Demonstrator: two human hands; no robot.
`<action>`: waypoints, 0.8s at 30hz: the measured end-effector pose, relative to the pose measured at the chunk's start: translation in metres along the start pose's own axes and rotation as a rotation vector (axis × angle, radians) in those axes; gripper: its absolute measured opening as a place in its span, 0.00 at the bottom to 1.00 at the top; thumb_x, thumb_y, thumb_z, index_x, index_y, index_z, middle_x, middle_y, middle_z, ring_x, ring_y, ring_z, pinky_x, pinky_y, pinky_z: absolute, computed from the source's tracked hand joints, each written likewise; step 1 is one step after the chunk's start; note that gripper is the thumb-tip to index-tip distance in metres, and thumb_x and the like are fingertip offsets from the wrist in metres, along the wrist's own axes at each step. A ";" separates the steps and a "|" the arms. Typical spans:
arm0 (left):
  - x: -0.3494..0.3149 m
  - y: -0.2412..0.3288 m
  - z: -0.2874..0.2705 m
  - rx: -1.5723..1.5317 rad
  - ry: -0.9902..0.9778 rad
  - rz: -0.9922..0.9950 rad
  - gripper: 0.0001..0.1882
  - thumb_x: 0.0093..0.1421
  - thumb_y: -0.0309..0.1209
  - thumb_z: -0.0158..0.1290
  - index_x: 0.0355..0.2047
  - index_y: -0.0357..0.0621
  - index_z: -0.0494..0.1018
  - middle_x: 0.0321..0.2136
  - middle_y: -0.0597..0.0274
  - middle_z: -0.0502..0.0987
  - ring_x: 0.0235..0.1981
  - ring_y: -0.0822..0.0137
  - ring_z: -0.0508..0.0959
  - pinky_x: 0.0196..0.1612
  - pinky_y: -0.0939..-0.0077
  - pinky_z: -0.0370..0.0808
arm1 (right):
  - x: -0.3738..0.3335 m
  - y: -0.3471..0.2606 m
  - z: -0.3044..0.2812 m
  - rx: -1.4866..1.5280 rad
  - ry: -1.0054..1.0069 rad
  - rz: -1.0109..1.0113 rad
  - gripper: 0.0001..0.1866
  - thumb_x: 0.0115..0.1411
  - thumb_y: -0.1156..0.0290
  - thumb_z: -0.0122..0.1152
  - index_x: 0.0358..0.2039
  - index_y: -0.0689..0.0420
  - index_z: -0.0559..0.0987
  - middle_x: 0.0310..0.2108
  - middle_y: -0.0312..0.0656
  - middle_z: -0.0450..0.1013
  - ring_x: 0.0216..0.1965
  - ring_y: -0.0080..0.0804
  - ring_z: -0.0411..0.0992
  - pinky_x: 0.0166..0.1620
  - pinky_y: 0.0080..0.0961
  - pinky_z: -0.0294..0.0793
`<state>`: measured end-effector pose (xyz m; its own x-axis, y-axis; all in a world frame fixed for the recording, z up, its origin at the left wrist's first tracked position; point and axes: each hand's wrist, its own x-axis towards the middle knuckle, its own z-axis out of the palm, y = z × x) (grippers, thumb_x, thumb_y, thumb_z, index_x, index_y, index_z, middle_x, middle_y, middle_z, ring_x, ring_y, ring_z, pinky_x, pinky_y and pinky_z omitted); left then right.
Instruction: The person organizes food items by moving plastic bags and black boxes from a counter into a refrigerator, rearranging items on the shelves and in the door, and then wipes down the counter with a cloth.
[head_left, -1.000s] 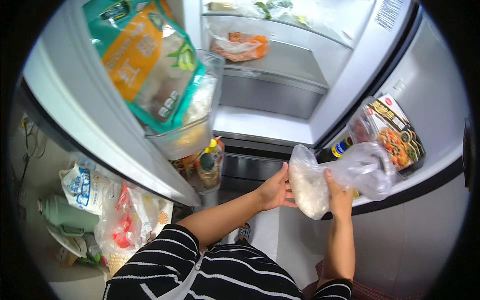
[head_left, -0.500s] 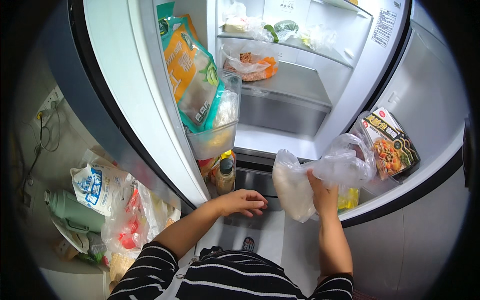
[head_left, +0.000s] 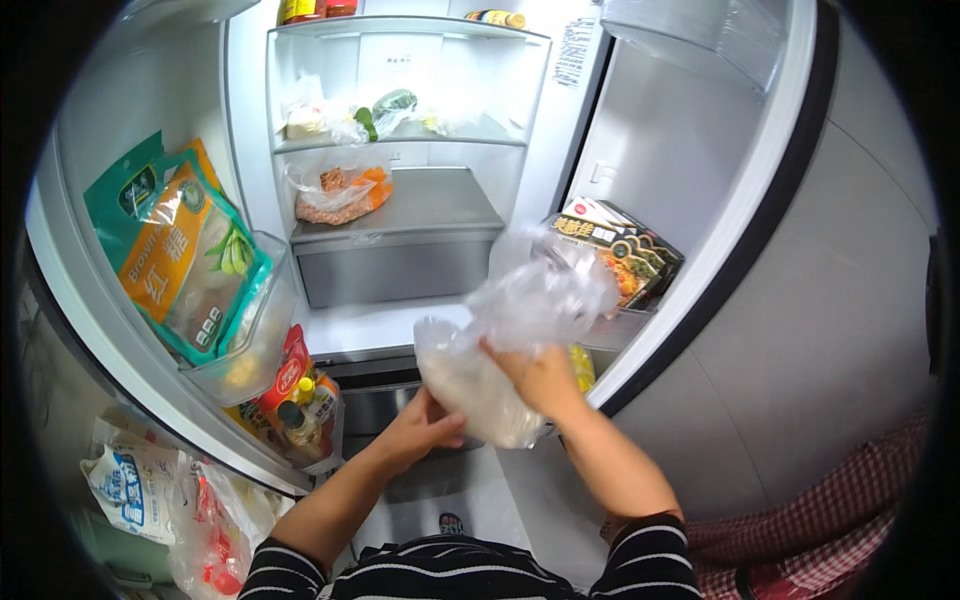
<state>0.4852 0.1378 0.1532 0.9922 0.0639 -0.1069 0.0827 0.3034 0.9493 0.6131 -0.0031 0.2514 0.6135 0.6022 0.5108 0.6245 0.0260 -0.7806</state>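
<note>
A clear plastic bag (head_left: 480, 395) with pale, off-white contents hangs in front of the open fridge, its loose top spreading toward the right door. Whether the contents are powder or grain I cannot tell. My right hand (head_left: 540, 378) is closed on the gathered upper part of the bag. At its lower left side, my left hand (head_left: 418, 432) holds the bag, with the thumb in front and the fingers partly hidden. Just behind the bag's top, a black food box (head_left: 625, 250) stands in the right door's bin.
A bag of reddish nuts or beans (head_left: 345, 197) lies on the drawer's grey top (head_left: 430, 200). Vegetables in plastic (head_left: 395, 103) sit on the glass shelf. The left door holds a teal-orange grain pouch (head_left: 190, 255) and a dark-capped bottle (head_left: 298, 425). Plastic bags (head_left: 205, 530) lie lower left.
My view has turned right. My left hand, free of the bag before, now grips its lower side. The right hand still holds the bag, which has come nearer my left hand.
</note>
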 end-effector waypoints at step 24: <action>0.235 0.243 0.168 1.606 -0.953 0.347 0.57 0.33 0.37 0.70 0.65 0.60 0.53 0.62 0.61 0.60 0.65 0.54 0.55 0.61 0.41 0.51 | 0.079 -0.175 -0.172 -0.426 0.631 -0.225 0.13 0.55 0.64 0.61 0.27 0.63 0.81 0.19 0.34 0.72 0.22 0.21 0.65 0.29 0.22 0.64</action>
<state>0.7545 0.0667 0.4084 0.6494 -0.7235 -0.2342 -0.6640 -0.6896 0.2891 0.6350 -0.0975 0.4902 0.5292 0.0499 0.8471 0.8191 -0.2906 -0.4946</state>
